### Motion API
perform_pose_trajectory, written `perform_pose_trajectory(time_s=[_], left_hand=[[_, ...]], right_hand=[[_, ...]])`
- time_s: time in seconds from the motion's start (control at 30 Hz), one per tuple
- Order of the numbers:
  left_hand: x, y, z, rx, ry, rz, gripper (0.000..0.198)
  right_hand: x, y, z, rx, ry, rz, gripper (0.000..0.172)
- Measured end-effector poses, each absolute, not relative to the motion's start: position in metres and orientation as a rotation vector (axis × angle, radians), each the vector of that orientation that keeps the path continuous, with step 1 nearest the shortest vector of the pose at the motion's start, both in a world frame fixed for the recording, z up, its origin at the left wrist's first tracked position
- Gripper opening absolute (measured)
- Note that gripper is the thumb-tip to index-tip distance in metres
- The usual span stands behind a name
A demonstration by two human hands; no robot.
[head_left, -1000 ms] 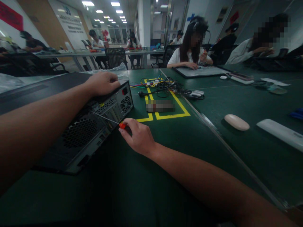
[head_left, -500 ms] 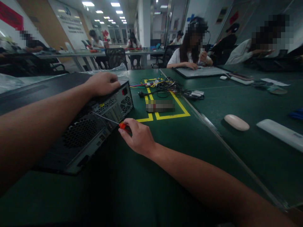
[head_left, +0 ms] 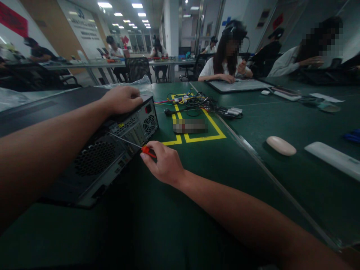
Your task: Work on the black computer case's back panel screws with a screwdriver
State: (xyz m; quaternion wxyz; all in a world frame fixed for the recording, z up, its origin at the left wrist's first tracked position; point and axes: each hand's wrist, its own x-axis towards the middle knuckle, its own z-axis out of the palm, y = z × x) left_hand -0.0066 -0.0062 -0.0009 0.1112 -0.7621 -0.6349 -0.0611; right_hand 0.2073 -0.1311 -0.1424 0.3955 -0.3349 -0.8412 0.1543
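Observation:
A dark computer case (head_left: 60,101) lies on its side at the left, with its grey rear panel (head_left: 133,131) facing me. My left hand (head_left: 120,99) rests on the case's upper face by the rear edge, its fingers curled and partly hidden. Between the thumb and fingers of my right hand (head_left: 163,163) is the orange-red handle of a screwdriver (head_left: 145,150). Its long thin shaft slants up and left to the rear panel, near the slot covers. My left forearm is close above the tip, and the exact contact point is too dim to make out.
Bundled black and coloured cables (head_left: 201,101) lie beyond the case, near yellow tape (head_left: 206,138) and a blurred-out object (head_left: 191,126). To the right are a pale mouse (head_left: 281,145) and a long white object (head_left: 333,159). A co-worker (head_left: 227,56) sits across the green table.
The screwdriver's handle has turned slightly in my right fingers, and more of its orange-red side shows. My left hand and the case stay in place.

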Motion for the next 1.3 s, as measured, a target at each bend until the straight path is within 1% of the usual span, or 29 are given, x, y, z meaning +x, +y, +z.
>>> perform_pose_trajectory(time_s=[0.53,0.83,0.97,1.13,1.3], left_hand=[[-0.0049,-0.0071,-0.0009,-2.234,-1.872,-0.178,0.049],[-0.0051,-0.0062,-0.0013,-2.236,-1.850,-0.181,0.043],[-0.0041,-0.0078,-0.0005,-2.222,-1.860,-0.179,0.041],[-0.0054,-0.0070,0.0003,-2.242,-1.852,-0.179,0.043],[-0.0082,-0.0044,-0.0004,-2.241,-1.810,-0.182,0.040]], right_hand=[[0.2051,-0.1290,-0.1465,-0.784,-2.103,0.453,0.040],[0.2063,-0.1280,-0.1462,-0.779,-2.159,0.355,0.027],[0.2068,-0.1276,-0.1460,-0.771,-2.160,0.347,0.027],[0.2075,-0.1279,-0.1447,-0.783,-2.173,0.369,0.027],[0.2073,-0.1288,-0.1437,-0.785,-2.174,0.382,0.029]])
